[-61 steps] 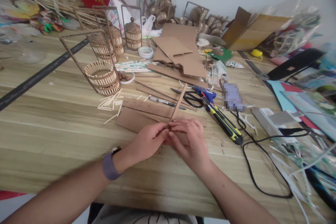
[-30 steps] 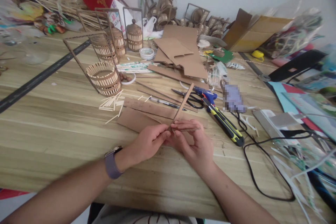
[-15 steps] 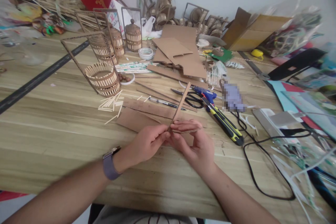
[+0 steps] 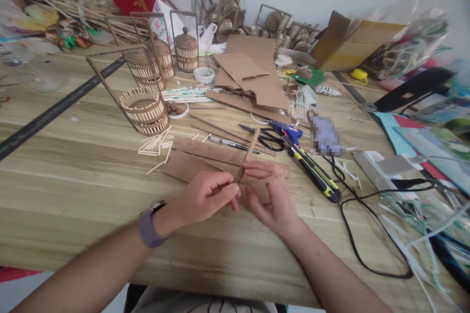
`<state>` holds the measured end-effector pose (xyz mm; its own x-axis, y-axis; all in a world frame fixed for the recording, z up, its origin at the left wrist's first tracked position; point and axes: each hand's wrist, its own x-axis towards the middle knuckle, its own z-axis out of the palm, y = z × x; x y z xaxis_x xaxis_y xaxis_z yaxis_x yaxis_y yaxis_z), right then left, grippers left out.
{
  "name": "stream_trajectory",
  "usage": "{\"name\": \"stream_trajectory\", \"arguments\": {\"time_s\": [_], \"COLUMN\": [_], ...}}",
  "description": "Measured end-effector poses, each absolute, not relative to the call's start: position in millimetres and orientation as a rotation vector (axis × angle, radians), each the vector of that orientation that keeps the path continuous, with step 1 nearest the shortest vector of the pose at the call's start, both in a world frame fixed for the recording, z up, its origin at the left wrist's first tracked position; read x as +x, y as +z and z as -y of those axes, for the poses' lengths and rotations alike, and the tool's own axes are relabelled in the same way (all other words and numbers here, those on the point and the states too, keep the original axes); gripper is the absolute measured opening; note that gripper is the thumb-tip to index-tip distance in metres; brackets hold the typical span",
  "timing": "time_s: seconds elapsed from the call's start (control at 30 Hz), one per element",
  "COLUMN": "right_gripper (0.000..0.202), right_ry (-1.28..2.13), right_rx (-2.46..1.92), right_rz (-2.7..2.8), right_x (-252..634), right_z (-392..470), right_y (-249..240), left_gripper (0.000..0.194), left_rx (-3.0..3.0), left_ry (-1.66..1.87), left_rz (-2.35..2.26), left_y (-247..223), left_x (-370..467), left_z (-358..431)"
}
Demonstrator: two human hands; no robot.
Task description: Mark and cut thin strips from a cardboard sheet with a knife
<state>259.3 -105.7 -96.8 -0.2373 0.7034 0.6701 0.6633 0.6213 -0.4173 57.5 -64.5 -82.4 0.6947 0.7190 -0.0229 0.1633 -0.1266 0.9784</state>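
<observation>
A narrow cardboard strip stands tilted up between my hands above the table. My left hand pinches its lower end between thumb and fingers. My right hand is beside it, thumb and fingers apart, the fingertips against or very near the strip. Under and behind the hands lie flat cardboard pieces. A pen, black-handled scissors, a blue glue gun and a yellow-black cutter lie just beyond. Small pale sticks are scattered to the left.
Small stick baskets with tall handles stand at the back left. Cardboard sheets and a roll of tape lie behind. A black cable loops at the right, near an open cardboard box.
The strip has moved lower and slightly left. My right hand's thumb and fingers have spread apart, and my left hand has shifted slightly left.
</observation>
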Motion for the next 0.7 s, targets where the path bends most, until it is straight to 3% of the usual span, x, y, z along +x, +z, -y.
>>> {"name": "stream_trajectory", "arguments": {"time_s": [0.1, 0.23, 0.33, 0.5, 0.7], "right_gripper": [0.047, 0.027, 0.023, 0.033, 0.033], "right_ry": [-0.207, -0.328, -0.179, 0.359, 0.239], "right_rx": [-1.261, -1.5, -1.562, -1.583, -1.456], "right_rz": [1.909, 1.807, 1.75, 1.529, 1.795], "right_x": [275, 294, 298, 286, 258], "right_z": [95, 84, 82, 88, 106], "right_y": [-102, -109, -109, -102, -104], "left_gripper": [0.037, 0.053, 0.06, 0.053, 0.045], "left_rx": [1.46, 1.143, 0.921, 0.893, 1.275], "left_ry": [0.527, 0.751, 0.916, 0.92, 0.699], "left_rz": [-0.59, -0.5, -0.619, -0.659, -0.852], "left_y": [-72, -69, -68, -82, -98], "left_x": [48, 41, 43, 54, 66], "left_z": [62, 53, 42, 39, 57]}}
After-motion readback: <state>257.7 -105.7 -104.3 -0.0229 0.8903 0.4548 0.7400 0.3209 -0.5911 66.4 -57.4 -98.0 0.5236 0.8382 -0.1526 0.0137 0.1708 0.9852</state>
